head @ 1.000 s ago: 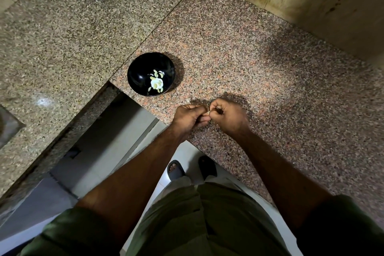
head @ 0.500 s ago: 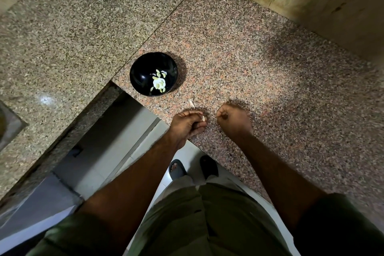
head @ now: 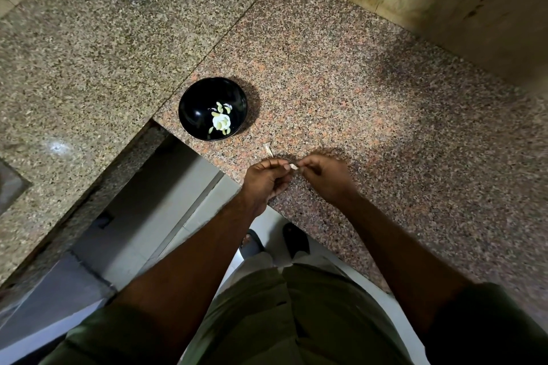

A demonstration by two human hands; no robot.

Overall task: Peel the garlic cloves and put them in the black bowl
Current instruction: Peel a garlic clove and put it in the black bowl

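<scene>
1 garlic clove (head: 294, 167), pinched betw. left hand (head: 267, 179) & right hand (head: 323, 176), near counter (head: 385, 127) front edge. 1 black bowl (head: 192, 111) w/ peeled cloves (head: 221, 121), count unclear. 1 peel scrap (head: 267, 149) beside it.

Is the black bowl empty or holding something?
Holding something: pale peeled cloves lie at the bottom of the upright black bowl.

I count two hands: my left hand (head: 267, 179) and right hand (head: 324, 176), meeting fingertip to fingertip on one garlic clove (head: 294, 167). One black bowl (head: 192, 115) sits on the counter (head: 370, 115), beyond and left of my left hand. The pale peeled cloves (head: 221, 121) inside it lie in a bunch, too tight for me to count. One scrap of garlic skin (head: 267, 149) lies just beyond the left hand. Two dark sandals (head: 293, 238) show below, on the floor.
</scene>
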